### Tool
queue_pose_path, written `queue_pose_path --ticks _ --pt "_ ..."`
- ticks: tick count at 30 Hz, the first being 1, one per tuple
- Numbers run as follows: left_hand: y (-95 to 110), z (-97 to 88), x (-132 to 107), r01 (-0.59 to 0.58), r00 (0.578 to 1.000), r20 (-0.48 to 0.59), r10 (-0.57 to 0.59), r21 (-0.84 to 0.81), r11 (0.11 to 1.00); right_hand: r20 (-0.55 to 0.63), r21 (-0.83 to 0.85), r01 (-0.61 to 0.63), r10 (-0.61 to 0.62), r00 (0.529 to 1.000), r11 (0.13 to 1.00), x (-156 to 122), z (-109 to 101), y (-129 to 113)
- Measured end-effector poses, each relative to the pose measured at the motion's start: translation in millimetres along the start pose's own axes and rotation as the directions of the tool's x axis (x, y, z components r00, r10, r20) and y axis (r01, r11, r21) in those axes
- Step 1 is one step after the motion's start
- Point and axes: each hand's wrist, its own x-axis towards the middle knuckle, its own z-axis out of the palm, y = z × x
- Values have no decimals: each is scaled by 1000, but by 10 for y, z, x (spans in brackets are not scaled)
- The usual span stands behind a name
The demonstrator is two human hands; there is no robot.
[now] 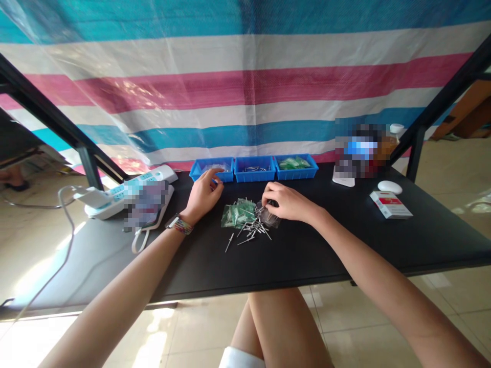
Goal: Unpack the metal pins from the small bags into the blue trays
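Note:
My left hand [205,193] hovers at the front of the left blue bin [229,176], fingers bent but apart, with nothing visible in it. My right hand [286,202] reaches to the right side of a pile on the table. Its fingers are curled together by a clear plastic bag [270,219]; whatever they pinch is hidden. The pile holds slim metal pins like blind rivets [253,227] and green plastic packets [240,213]. Clear bags lie in the left bin, loose pins in the middle bin [255,177], green packets in the right bin [296,174].
A white power strip [126,190] with a plugged-in cord and a blurred phone-like device [148,207] lie left on the black table [307,260]. To the right are a red-and-white box [391,205], a white oval object [390,187] and blurred items. A striped sheet [245,92] hangs behind.

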Motion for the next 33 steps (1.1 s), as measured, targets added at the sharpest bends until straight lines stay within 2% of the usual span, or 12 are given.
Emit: queue_pose_path --ticks 7,10,12,14,17,20,23,27,33 --pt "-24 6 -2 -14 1000 10 14 -7 1000 10 -9 -16 16 1000 1000 12 -3 135" --pt "-21 5 -2 -22 1000 9 22 -6 1000 -41 54 10 -8 999 998 21 -10 170" --pt "15 -8 -9 -33 999 10 33 -15 999 -104 162 7 10 995 987 34 -2 163" --pt "91 -29 -27 -73 997 32 75 -52 996 -156 312 -12 64 986 950 53 23 132" --pt "268 -54 -80 -181 973 116 200 -159 971 -176 485 -39 141 974 874 82 80 59" --pt "446 -36 -155 -274 930 176 322 -251 928 -165 566 -42 163 973 823 100 129 -8" --pt "546 14 -226 -339 902 184 390 -253 906 -141 626 -42 165 976 779 107 155 -51" --pt "572 54 -264 -368 894 183 408 -218 904 -119 683 -48 175 977 729 109 170 -90" --pt "580 44 -241 -332 919 154 363 -193 923 -184 782 -27 273 944 623 119 169 -150"
